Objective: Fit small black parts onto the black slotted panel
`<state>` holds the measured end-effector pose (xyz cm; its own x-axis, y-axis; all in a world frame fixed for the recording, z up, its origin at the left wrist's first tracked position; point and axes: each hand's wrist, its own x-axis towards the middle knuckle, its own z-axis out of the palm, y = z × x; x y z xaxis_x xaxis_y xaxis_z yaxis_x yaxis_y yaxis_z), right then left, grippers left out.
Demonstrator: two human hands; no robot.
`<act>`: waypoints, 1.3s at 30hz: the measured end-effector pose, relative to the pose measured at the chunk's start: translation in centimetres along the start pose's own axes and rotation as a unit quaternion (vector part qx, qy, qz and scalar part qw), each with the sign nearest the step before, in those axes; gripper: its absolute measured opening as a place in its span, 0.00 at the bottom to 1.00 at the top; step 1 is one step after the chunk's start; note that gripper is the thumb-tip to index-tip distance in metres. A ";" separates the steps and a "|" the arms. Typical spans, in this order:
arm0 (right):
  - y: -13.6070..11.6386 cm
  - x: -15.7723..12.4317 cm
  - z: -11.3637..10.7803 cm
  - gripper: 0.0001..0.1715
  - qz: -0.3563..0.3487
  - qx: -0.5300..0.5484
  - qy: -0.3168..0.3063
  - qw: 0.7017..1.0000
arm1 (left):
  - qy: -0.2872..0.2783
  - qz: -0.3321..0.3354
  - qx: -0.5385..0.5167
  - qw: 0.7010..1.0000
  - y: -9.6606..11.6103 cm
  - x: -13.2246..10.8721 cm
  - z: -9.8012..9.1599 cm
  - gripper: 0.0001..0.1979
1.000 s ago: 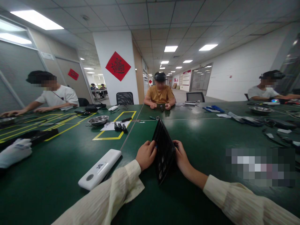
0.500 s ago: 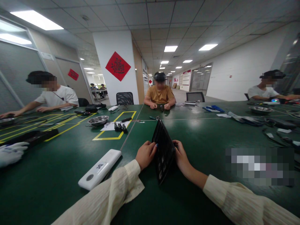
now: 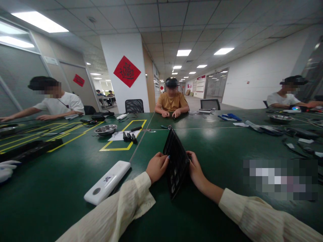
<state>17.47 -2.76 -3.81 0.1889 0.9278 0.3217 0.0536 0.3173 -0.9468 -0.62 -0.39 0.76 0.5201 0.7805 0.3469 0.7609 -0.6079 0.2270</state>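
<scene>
Both my hands hold a flat black panel (image 3: 176, 161) that stands on its edge on the green table (image 3: 217, 148), tilted slightly to the left. My left hand (image 3: 156, 167) grips its left side with fingers curled round the edge. My right hand (image 3: 195, 169) clasps the right side, thumb at the rim. Small light rectangles show on the panel's near face. Cream sleeves cover both my forearms.
A white power bank (image 3: 107, 182) lies left of my left arm. Farther off are a metal bowl (image 3: 106, 129), small black parts (image 3: 129, 136) on paper inside yellow tape lines, and tools at right. Three people sit around the table. A white-gloved hand (image 3: 6, 168) is at the left edge.
The white-gloved hand at the left edge has drawn back out of the picture. My hands and the black panel have barely moved.
</scene>
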 end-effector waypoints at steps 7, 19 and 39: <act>-0.1 0.0 0.1 0.20 0.014 0.019 -0.010 1.000 | -0.002 -0.033 0.022 0.999 0.2 -0.1 0.0 0.27; 0.0 0.1 0.1 0.19 -0.002 -0.013 0.015 1.000 | -0.002 -0.007 0.023 1.000 0.0 -0.2 0.1 0.25; 0.1 0.1 -0.1 0.19 -0.004 -0.018 0.002 1.000 | 0.020 -0.025 0.022 0.999 0.0 -0.2 0.1 0.28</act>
<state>17.57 -2.61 -3.81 0.1921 0.9242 0.3301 0.0908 0.3182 -0.9437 -0.66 -0.48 0.57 0.4658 0.8027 0.3723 0.8023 -0.5606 0.2049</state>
